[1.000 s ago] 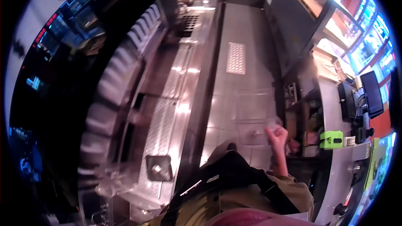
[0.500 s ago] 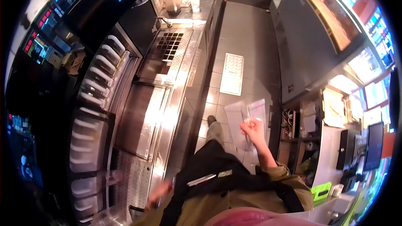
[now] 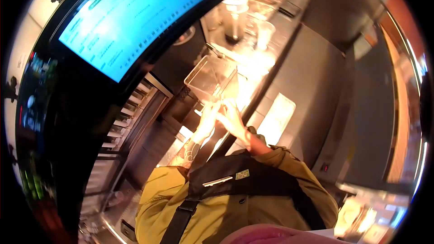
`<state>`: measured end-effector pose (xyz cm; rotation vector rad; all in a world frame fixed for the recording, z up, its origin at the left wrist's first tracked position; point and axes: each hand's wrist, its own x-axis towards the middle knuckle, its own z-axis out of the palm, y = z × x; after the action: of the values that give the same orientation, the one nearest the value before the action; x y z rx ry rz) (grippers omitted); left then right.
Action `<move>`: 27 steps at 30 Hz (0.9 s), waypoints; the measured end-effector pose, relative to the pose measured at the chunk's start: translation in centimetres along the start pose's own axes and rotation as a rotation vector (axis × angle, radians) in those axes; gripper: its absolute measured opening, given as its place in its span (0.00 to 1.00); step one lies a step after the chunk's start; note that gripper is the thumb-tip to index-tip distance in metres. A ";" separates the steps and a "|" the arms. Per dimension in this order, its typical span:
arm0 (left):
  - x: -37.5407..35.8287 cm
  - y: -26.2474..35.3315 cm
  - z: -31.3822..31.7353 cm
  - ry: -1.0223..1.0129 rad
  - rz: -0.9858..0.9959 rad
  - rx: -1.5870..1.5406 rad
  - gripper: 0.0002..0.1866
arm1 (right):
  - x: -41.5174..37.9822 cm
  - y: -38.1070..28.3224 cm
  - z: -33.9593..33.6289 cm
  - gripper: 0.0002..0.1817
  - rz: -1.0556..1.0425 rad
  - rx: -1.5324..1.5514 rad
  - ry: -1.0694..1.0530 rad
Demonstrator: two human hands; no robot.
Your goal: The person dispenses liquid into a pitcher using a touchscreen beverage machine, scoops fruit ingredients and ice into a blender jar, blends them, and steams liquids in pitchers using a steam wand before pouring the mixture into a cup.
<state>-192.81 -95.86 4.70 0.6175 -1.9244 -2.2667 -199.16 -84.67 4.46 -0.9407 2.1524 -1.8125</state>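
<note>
At the near corner of a clear plastic bin (image 3: 211,73), left hand (image 3: 209,116) and right hand (image 3: 231,116) sit close together, probably to steady it; right seems to pinch the edge, left's closure can't be told. The bin is just beyond both hands, over the metal counter (image 3: 257,58). Farther out, a clear cup (image 3: 265,35); left of the hands, a monitor (image 3: 135,18). Glare washes out fingertips, bin's contents unclear.
</note>
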 end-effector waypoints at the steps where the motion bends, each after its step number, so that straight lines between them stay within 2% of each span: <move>1: 1.8 -1.1 -0.7 0.040 0.065 -0.019 0.19 | 1.3 1.7 0.9 0.21 -0.012 0.024 -0.029; 2: 2.7 -1.5 -0.8 0.085 0.143 -0.085 0.22 | 2.2 3.0 1.5 0.22 -0.020 0.046 -0.053; 4: 2.1 0.6 -0.5 0.185 0.078 -0.185 0.20 | 3.8 2.3 0.5 0.24 -0.092 0.164 -0.236; 5: 2.1 1.8 0.1 0.184 0.185 -0.261 0.21 | 4.9 2.5 0.0 0.25 -0.076 0.256 -0.346; 6: 2.3 1.2 0.4 0.247 0.169 -0.271 0.21 | 5.9 2.5 -1.1 0.24 -0.270 0.003 -0.390; 8: 3.7 -0.7 -0.1 0.359 0.147 -0.282 0.20 | 10.0 1.9 -4.1 0.18 -0.165 -0.110 -0.619; 9: 4.7 -1.3 -0.8 0.389 0.158 -0.243 0.20 | 12.5 1.2 -5.5 0.12 -0.204 -0.147 -0.625; 12: 6.9 -3.4 -1.6 0.456 0.171 -0.153 0.18 | 19.4 -6.8 -9.8 0.14 -0.357 0.118 -0.394; 13: 7.2 -1.8 -1.0 0.504 0.137 -0.112 0.17 | 21.2 -9.4 -11.2 0.18 -0.481 0.226 -0.354; 16: 9.2 -3.5 -2.4 0.551 0.267 -0.095 0.18 | 25.9 -13.6 -12.0 0.26 -0.929 0.291 -0.159; 18: 8.9 -1.9 -3.0 0.484 0.238 -0.099 0.17 | 26.8 -15.5 -11.9 0.25 -0.927 0.218 -0.161; 19: 8.3 1.6 -1.4 0.632 0.072 -0.102 0.18 | 27.4 -15.7 -11.5 0.25 -0.964 0.187 -0.194; 20: 8.4 -0.3 -3.2 0.552 -0.002 -0.092 0.20 | 27.8 -15.8 -11.0 0.25 -1.004 0.157 -0.228; 23: 9.7 -5.0 -6.0 0.627 0.004 -0.059 0.21 | 27.8 -15.3 -10.2 0.26 -0.934 0.202 -0.213; 27: 9.9 -5.0 -5.8 0.704 0.046 -0.011 0.23 | 27.0 -15.1 -11.7 0.26 -0.994 0.222 -0.141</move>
<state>-198.80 -103.56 -3.11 1.1579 -1.5409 -1.6892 -221.04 -91.17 28.43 -2.2332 1.4042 -2.1522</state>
